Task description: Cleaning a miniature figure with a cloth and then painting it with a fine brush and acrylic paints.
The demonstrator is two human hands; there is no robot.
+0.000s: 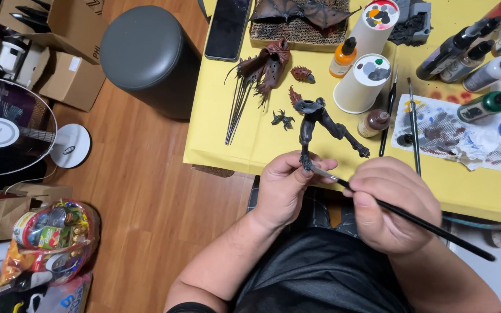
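My left hand [285,185] grips a dark grey miniature figure [320,124] by its lower leg, holding it upright over the front edge of the yellow table [250,139]. My right hand [392,203] holds a thin black paintbrush [413,219], its tip touching the figure's foot just beside my left fingers. A red-brown cloak piece [271,64] and small spiky parts [302,73] lie on the table behind the figure.
Two upturned white cups [363,84] dabbed with paint, several paint bottles [482,58], spare brushes [414,124] and a stained paper towel [465,136] fill the right side. A black phone [227,26] lies at the back. On the wooden floor stand a grey round bin [146,52], a fan [7,130] and a snack bag [50,240].
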